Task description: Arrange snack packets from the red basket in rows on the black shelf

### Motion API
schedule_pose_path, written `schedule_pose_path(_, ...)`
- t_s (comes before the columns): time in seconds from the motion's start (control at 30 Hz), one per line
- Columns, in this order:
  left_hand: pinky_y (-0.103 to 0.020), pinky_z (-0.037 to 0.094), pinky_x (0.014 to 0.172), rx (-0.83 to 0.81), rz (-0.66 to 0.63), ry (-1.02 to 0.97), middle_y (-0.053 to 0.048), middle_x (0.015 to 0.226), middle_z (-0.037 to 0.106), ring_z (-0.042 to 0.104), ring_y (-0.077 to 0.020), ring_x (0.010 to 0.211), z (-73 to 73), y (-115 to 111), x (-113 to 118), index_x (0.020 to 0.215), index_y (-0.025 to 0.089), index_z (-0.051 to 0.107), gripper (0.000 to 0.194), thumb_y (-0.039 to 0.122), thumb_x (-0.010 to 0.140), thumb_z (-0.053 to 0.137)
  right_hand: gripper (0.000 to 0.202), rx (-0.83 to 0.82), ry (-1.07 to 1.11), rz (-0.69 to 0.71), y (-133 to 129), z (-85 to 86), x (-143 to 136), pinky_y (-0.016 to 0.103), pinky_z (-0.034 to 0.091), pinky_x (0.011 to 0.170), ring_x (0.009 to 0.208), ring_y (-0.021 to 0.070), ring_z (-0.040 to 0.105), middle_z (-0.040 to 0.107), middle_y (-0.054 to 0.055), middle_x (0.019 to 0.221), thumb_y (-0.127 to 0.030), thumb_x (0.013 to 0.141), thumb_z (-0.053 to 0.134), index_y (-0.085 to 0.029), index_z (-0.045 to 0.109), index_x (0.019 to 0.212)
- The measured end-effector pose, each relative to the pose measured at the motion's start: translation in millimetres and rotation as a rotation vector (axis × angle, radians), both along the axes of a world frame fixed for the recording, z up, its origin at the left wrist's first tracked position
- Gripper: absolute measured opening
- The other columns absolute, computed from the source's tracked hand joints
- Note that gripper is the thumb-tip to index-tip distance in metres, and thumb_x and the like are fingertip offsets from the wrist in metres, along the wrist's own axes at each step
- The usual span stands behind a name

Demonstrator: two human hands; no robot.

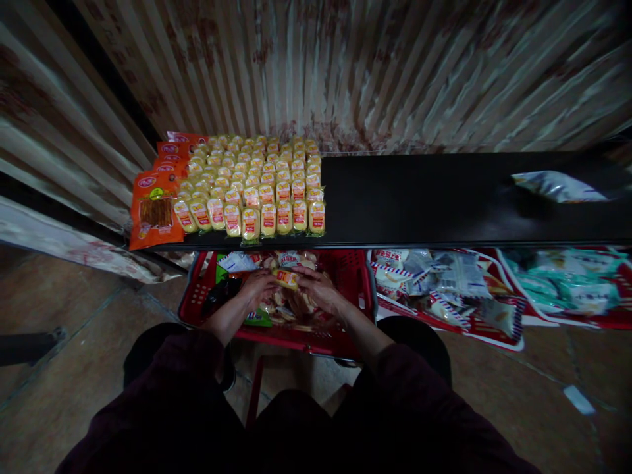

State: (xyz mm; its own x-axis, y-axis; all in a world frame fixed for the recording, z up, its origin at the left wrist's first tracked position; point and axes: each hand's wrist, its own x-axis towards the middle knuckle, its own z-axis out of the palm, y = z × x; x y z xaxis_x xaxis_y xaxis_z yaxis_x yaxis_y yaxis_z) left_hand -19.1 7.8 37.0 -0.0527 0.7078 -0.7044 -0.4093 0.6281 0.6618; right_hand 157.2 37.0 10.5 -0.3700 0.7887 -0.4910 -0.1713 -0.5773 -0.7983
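Over a red basket (pixel 368 289) of mixed packets, my left hand (pixel 259 288) and my right hand (pixel 317 288) hold a small yellow wrapped snack (pixel 286 278) between them, one at each end. The fingers of both hands are closed on it. On the left part of the black shelf (pixel 419 204), many similar yellow snacks (pixel 251 224) stand in tight rows. Orange packets (pixel 157 214) overlap one another at the left end of these rows.
A white and blue packet (pixel 557 186) lies at the shelf's right. Below are a red basket of striped packets (pixel 449 309) and one with green packets (pixel 582 280). The shelf's front edge overhangs the baskets. A pleated curtain (pixel 345 72) hangs behind.
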Motion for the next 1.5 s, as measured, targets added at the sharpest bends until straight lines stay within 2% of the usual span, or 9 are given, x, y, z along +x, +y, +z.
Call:
schedule_pose_path(0.1,-0.024,0.054,0.073,0.017,0.031,-0.035,-0.005,0.075,0.068,0.067,-0.0122,0.069,1.2,-1,0,0.075,0.014,0.054,0.019,0.002,0.069,0.067,0.046,0.011,0.007,-0.061,1,-5.6,-1,0.024,0.044,0.066,0.071,0.0113,0.058,0.068,0.002,0.086,-0.028,0.053,0.080,-0.019,0.068,0.096)
schedule_pose_path(0.23,-0.024,0.055,0.071,-0.004,0.041,-0.049,-0.004,0.076,0.069,0.067,-0.0123,0.066,3.3,-2,1,0.080,0.015,0.053,0.024,0.001,0.067,0.068,0.048,0.019,0.008,-0.092,3,-10.2,-2,0.026,0.045,0.070,0.077,0.0121,0.059,0.066,0.003,0.095,-0.030,0.051,0.081,-0.020,0.068,0.096)
schedule_pose_path(0.47,-0.021,0.053,0.062,-0.038,-0.098,0.008,-0.004,0.068,0.069,0.067,-0.0126,0.060,-0.7,-6,0,0.084,0.015,0.055,0.020,0.007,0.070,0.068,0.048,0.009,0.000,-0.138,4,-9.6,0,0.026,0.045,0.073,0.078,0.0123,0.059,0.066,0.003,0.093,-0.032,0.050,0.083,-0.019,0.068,0.094)
schedule_pose_path(0.6,-0.022,0.052,0.062,-0.044,-0.157,0.044,-0.004,0.067,0.069,0.068,-0.0145,0.062,-5.4,-8,-1,0.083,0.015,0.056,0.022,0.012,0.069,0.073,0.048,0.014,-0.005,-0.162,5,-9.1,-1,0.028,0.046,0.075,0.083,0.0149,0.061,0.067,0.004,0.095,-0.034,0.047,0.084,-0.019,0.067,0.090)
schedule_pose_path(0.83,-0.019,0.047,0.051,-0.061,-0.196,0.047,-0.005,0.069,0.068,0.066,-0.0133,0.056,-12.3,-8,0,0.087,0.012,0.058,0.027,0.010,0.066,0.076,0.047,0.026,-0.018,-0.184,6,-9.9,-3,0.029,0.046,0.074,0.081,0.0153,0.061,0.068,0.004,0.090,-0.037,0.049,0.084,-0.018,0.066,0.088)
schedule_pose_path(1.03,-0.025,0.056,0.068,-0.056,-0.134,-0.078,-0.006,0.075,0.068,0.069,-0.0146,0.065,-11.1,-12,8,0.082,0.011,0.057,0.015,0.005,0.074,0.068,0.040,0.015,-0.005,-0.234,9,-14.6,-2,0.028,0.047,0.075,0.086,0.0167,0.061,0.068,0.004,0.091,-0.038,0.051,0.082,-0.018,0.065,0.082)
schedule_pose_path(1.2,-0.031,0.057,0.080,-0.011,-0.067,-0.115,-0.006,0.081,0.068,0.069,-0.0136,0.068,-8.0,-15,17,0.081,0.012,0.056,0.013,0.003,0.077,0.064,0.033,-0.049,0.035,-0.245,7,-16.6,-2,0.029,0.049,0.080,0.089,0.0162,0.063,0.068,0.003,0.094,-0.034,0.058,0.078,-0.021,0.064,0.084)
schedule_pose_path(1.33,-0.031,0.056,0.081,0.001,-0.030,-0.067,-0.006,0.080,0.068,0.069,-0.0132,0.068,-4.4,-18,23,0.083,0.013,0.054,0.014,0.001,0.079,0.060,0.030,-0.121,0.035,-0.167,1,-9.8,-4,0.029,0.052,0.075,0.079,0.0150,0.064,0.070,0.003,0.092,-0.032,0.065,0.073,-0.021,0.063,0.090)
schedule_pose_path(1.5,-0.032,0.056,0.078,0.090,-0.069,-0.019,-0.006,0.084,0.068,0.069,-0.0147,0.073,-3.2,-24,28,0.088,0.014,0.054,0.015,0.009,0.079,0.064,0.037,-0.035,0.071,-0.151,-4,1.2,-9,0.028,0.052,0.068,0.078,0.0169,0.065,0.071,0.005,0.094,-0.036,0.062,0.077,-0.020,0.063,0.092)
